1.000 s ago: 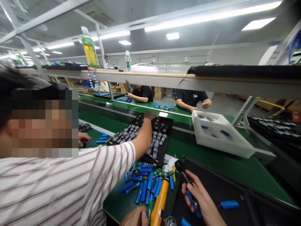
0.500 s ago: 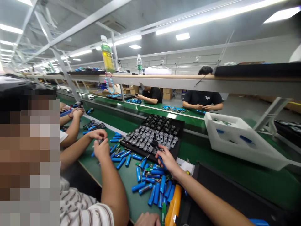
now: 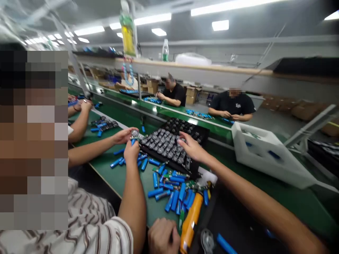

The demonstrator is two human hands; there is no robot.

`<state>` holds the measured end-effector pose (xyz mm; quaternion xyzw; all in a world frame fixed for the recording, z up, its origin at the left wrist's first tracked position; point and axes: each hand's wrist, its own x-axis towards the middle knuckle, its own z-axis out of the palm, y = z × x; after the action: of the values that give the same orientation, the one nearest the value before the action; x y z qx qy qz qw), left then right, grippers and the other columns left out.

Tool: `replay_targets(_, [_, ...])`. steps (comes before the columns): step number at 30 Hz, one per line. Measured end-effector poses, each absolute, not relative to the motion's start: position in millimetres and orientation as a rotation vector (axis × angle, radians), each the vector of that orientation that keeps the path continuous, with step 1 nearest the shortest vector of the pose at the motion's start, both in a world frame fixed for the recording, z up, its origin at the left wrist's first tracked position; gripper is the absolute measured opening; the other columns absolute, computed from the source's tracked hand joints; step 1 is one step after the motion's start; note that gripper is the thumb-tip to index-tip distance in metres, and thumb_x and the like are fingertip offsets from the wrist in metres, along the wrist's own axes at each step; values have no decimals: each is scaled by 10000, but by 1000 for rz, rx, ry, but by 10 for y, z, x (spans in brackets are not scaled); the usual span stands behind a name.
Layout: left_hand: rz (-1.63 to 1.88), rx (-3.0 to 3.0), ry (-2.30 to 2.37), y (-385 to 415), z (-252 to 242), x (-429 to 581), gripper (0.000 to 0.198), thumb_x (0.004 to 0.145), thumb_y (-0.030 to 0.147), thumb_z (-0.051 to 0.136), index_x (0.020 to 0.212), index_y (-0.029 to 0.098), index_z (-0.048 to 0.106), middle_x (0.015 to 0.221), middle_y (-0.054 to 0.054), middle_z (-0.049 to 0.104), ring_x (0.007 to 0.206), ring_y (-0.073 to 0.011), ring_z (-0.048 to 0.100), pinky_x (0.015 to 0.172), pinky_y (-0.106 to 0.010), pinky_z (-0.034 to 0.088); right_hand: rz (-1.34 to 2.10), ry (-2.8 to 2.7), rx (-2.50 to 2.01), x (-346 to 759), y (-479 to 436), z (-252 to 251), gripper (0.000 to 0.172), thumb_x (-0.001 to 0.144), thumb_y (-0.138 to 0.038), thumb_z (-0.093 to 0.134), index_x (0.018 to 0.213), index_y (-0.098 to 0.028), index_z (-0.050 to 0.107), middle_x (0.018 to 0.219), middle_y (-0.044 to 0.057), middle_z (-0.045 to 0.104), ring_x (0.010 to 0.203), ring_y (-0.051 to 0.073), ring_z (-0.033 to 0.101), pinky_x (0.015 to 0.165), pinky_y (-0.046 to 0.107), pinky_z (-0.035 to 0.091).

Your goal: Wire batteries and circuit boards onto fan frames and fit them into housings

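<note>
Our right arm stretches in from the lower right, and our right hand (image 3: 192,148) lies palm down with its fingers spread wide, the fingertips (image 3: 182,139) resting on the grey metal parts (image 3: 165,148) packed in rows in the black tray (image 3: 202,132) on the green worktop (image 3: 288,197). We see nothing held in that hand. Our left hand (image 3: 161,234) sits low at the bottom edge, fingers curled, just beside the orange tool (image 3: 192,222), and we cannot tell whether it grips anything. The tool lies slanted, its long axis running from lower left to upper right, its upper end toward the tray. Between the tool and the tray, blue cells (image 3: 182,192) lie scattered, pointing in many directions, among small green boards (image 3: 190,183). To our left, a co-worker's hands (image 3: 129,141) hold a blue cell upright beside the tray, a small round metal part on its top end.
</note>
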<state>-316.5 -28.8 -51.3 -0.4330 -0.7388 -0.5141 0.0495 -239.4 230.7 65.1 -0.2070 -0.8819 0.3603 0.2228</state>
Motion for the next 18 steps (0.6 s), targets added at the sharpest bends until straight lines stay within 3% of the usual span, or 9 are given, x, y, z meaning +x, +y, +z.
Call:
replay_targets(3, [-1526, -1459, -2261, -513, -1060, -2625, 253, 1024, 400, 611, 1116, 178, 690, 1062, -64, 715, 859, -167, 684, 779, -346, 607, 971, -2495, -743, -882, 2008, 298, 570, 1034, -478, 552, 1542, -245, 437, 1510, 110, 570, 1420, 308, 496, 1244, 540, 302])
replay_targets(6, [-1507, -1596, -2242, -677, -1315, -2336, 246, 994, 351, 628, 858, 161, 707, 710, -6, 668, 614, -133, 585, 661, -301, 509, 868, -2484, -1114, 469, 1471, 144, 499, 1049, -474, 523, 1514, -304, 464, 1461, 87, 600, 1324, 292, 582, 1158, 512, 429])
replay_targets(10, [-1490, -1701, -2292, -676, -1131, -2255, 169, 994, 230, 583, 944, 178, 735, 831, -47, 741, 712, -166, 646, 695, -303, 469, 847, -2363, -1486, 1464, 576, 0, 451, 1046, -410, 534, 1486, -310, 512, 1456, 101, 596, 1309, 310, 591, 1104, 516, 486])
replay_targets(14, [-1279, -1953, -2437, -628, -686, -2058, 226, 1010, 395, 570, 1049, 224, 713, 913, -25, 714, 763, -185, 656, 730, -306, 490, 748, -2347, -1536, 1635, 35, -136, 405, 1033, -311, 559, 1438, -297, 567, 1406, 101, 632, 1307, 310, 582, 1107, 530, 470])
replay_targets(18, [-790, -2164, -2461, -556, -483, -1709, 489, 910, 604, 656, 1191, 204, 639, 1131, -107, 656, 1027, -317, 639, 850, -415, 516, 733, -2551, -1104, 1317, 79, -262, 310, 1030, -222, 539, 1323, -237, 640, 1266, 93, 704, 1223, 267, 611, 1061, 470, 486])
